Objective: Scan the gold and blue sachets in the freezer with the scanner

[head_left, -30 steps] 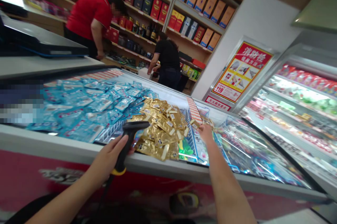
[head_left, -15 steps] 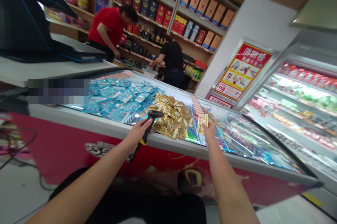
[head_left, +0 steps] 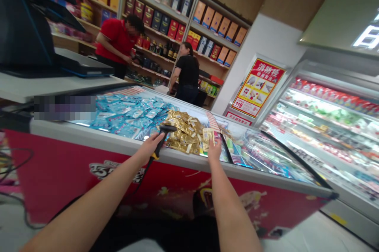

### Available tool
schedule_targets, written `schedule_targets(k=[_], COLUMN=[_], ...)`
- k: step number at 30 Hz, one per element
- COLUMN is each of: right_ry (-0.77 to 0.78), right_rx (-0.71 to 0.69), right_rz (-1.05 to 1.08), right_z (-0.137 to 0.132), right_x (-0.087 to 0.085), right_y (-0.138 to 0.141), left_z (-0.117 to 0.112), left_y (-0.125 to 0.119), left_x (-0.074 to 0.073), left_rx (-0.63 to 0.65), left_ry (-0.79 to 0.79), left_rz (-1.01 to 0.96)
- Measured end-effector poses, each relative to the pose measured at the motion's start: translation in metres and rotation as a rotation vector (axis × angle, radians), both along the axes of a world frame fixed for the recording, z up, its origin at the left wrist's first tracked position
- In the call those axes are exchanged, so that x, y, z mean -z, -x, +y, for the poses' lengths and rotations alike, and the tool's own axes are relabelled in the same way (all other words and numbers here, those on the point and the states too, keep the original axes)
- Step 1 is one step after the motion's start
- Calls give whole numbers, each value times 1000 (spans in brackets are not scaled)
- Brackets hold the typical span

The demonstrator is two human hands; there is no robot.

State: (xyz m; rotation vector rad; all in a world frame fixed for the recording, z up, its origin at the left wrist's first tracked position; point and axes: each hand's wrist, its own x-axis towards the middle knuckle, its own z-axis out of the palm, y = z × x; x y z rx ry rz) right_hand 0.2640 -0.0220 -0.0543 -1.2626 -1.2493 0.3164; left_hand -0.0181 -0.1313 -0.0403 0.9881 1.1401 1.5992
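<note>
My left hand (head_left: 149, 150) is closed around the handle of a black and yellow barcode scanner (head_left: 160, 147), whose head sits at the near side of the gold pile. My right hand (head_left: 214, 151) pinches a pale gold packet (head_left: 208, 136) upright, just right of that pile. Shiny gold packets (head_left: 184, 132) lie heaped on the glass top of a chest freezer (head_left: 124, 146). To their left spreads a wide pile of light blue packets (head_left: 130, 111). A cable hangs from the scanner.
A dark checkout terminal (head_left: 26, 31) stands on a white counter (head_left: 59, 84) at the left. Beyond the freezer, a person in red (head_left: 111, 38) and a person in black (head_left: 187, 72) stand by shelves of boxes. A refrigerated display (head_left: 331, 125) is at the right.
My right hand has brought the gold packet leftward, closer to the gold pile and scanner. My view has turned slightly right. The person in black now stands straighter.
</note>
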Motion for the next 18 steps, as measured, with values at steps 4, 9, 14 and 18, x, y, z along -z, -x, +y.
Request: schedule_targets(k=[4,9,14,18], right_ry=[24,149,161,173], right_rx=[-34,-331,-367,-354], right_rz=[-75,28,-20,-15], right_z=[-6,-4,4,5], right_x=[-4,0,5,5], right_y=[7,13,13,14], left_z=[6,4,-3,-7], left_y=[1,1,-4,-11], left_x=[5,4,-5,-11], left_rx=[1,56,131,164], left_ry=[-36,-45,-63,-47], left_rz=[15,54,61,52])
